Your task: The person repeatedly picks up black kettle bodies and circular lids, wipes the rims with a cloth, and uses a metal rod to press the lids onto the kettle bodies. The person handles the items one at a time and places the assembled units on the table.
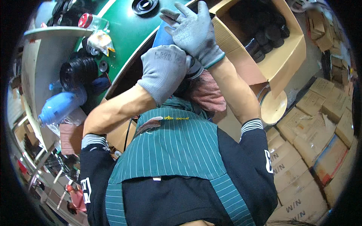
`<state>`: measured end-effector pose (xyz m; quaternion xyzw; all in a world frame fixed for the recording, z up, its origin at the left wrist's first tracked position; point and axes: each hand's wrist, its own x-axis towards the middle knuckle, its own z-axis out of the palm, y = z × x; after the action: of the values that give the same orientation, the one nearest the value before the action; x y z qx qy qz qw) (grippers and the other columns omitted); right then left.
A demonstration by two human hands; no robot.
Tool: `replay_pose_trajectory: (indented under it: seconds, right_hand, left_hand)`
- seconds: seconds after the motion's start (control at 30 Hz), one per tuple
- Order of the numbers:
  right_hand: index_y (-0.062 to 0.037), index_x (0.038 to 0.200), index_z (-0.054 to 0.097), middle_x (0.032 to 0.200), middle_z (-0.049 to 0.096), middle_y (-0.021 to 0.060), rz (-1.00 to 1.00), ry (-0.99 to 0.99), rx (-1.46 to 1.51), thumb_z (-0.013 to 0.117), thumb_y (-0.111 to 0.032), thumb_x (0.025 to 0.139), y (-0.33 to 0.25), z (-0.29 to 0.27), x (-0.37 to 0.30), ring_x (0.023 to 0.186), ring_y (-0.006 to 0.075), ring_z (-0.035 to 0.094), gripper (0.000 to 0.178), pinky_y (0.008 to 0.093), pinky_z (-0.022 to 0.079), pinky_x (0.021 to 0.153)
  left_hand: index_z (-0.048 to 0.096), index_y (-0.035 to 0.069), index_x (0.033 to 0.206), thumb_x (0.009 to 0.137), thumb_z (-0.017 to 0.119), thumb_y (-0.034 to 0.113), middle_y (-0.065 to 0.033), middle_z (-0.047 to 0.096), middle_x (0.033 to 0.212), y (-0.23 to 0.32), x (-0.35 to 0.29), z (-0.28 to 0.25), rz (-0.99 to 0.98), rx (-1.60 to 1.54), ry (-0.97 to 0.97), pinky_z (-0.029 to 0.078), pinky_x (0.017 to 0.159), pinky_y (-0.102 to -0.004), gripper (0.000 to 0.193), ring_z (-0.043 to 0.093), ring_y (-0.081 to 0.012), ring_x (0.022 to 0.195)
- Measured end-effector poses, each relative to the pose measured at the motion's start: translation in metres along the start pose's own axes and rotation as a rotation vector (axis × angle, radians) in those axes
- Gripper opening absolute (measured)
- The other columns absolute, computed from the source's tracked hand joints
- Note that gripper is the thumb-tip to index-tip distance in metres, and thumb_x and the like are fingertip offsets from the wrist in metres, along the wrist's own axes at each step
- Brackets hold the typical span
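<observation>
1. A green counter (pixel 124 28) with a pale edge curves across the far left; a pale board (pixel 34 64) stands at its left end.
2. Stacked brown boxes (pixel 301 150) fill the right of the room, more than ten, overlapping too much to count exactly.
3. One open carton (pixel 290 56) stands far right, a heap of black pieces (pixel 264 37) inside; their number cannot be told.
4. On the counter: one black disc (pixel 145 5) at the far side, one red-lidded jar (pixel 93 22) and one plastic bag (pixel 101 43) to its left.
5. Farther left and nearer lie several black rings (pixel 77 73) side by side, and one blue container (pixel 60 107).
6. Two gloved hands meet at the far middle. The left hand (pixel 164 64) has its grip curled around one black part (pixel 195 69); its fingertips are hidden.
7. The right hand (pixel 194 34) has its grip released, fingers spread, its wrist just beside that part.
8. One pink cloth (pixel 209 92) lies near the part, beyond one striped green apron (pixel 173 147).
</observation>
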<state>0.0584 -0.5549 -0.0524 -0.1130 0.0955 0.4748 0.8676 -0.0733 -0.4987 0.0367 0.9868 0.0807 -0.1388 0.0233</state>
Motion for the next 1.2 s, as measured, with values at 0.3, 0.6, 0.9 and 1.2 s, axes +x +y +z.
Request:
replay_pose_trajectory:
  seconds: [0.3, 0.6, 0.9, 1.2]
  right_hand:
    - [-0.0078, 0.133, 0.066, 0.127, 0.071, 0.0127, -0.136, -0.012, -0.139, 0.049, -0.050, 0.113, -0.030, -0.104, 0.007, 0.125, 0.0312, 0.067, 0.050, 0.0525, 0.053, 0.112]
    - [-0.0218, 0.076, 0.045, 0.061, 0.038, -0.0047, -1.914, -0.043, -2.163, 0.065, -0.033, 0.107, -0.023, -0.094, -0.040, 0.061, 0.0168, 0.046, 0.039, 0.0431, 0.049, 0.102]
    - [-0.0119, 0.064, 0.048, 0.064, 0.051, 0.0041, -0.937, -0.458, -0.927, 0.035, -0.022, 0.116, 0.035, -0.041, -0.146, 0.072, 0.0221, 0.052, 0.054, 0.0535, 0.046, 0.111]
    - [-0.0081, 0.161, 0.038, 0.161, 0.042, 0.0262, -0.366, 0.073, -1.398, 0.081, -0.031, 0.088, 0.017, -0.035, -0.152, 0.152, 0.0375, 0.041, 0.088, 0.0512, 0.035, 0.127]
  left_hand:
    - [0.072, 0.007, 0.086, 0.104, 0.067, 0.052, -0.0069, 0.070, 0.063, -0.006, -0.002, 0.010, 0.115, 0.166, 0.149, 0.056, 0.049, -0.0361, 0.049, 0.074, -0.0216, 0.057]
    - [0.071, 0.012, 0.079, 0.110, 0.059, 0.041, -0.0170, 0.063, 0.064, -0.054, 0.006, 0.027, 0.296, -0.179, 0.239, 0.051, 0.054, -0.0469, 0.044, 0.067, -0.0375, 0.058]
    - [0.070, 0.006, 0.099, 0.104, 0.055, 0.021, -0.0139, 0.062, 0.081, -0.099, 0.127, 0.073, 1.038, -0.475, 0.313, 0.053, 0.070, -0.0467, 0.021, 0.064, -0.0381, 0.076]
    - [0.079, 0.009, 0.089, 0.107, 0.065, 0.027, -0.0084, 0.070, 0.067, -0.142, 0.041, 0.083, 0.170, -0.877, 0.345, 0.050, 0.056, -0.0392, 0.029, 0.065, -0.0255, 0.056]
